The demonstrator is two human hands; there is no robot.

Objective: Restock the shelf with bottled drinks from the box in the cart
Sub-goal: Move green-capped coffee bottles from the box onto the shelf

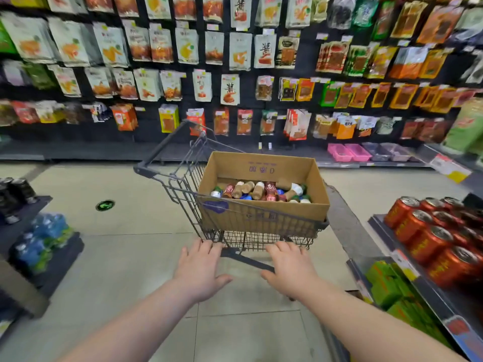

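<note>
A grey wire shopping cart (183, 189) stands in the aisle just ahead of me, its handle bar pointing to the far left. Inside it sits an open cardboard box (261, 165) holding several small bottled drinks (261, 192) lying on their sides, with brown, red, blue and green labels. My left hand (201, 267) and my right hand (290, 267) reach out with fingers spread and fairly straight. Their fingertips are at the cart's near lower edge, on either side of a dark bar (245, 260). Neither hand holds anything.
A shelf on the right carries red drink cans (428, 231) above green packs (392, 288). On the left stand wrapped water-bottle packs (39, 239) and dark cans (15, 192). Hanging snack bags (235, 87) cover the back wall, with pink bins (347, 152) below. Tiled floor surrounds the cart.
</note>
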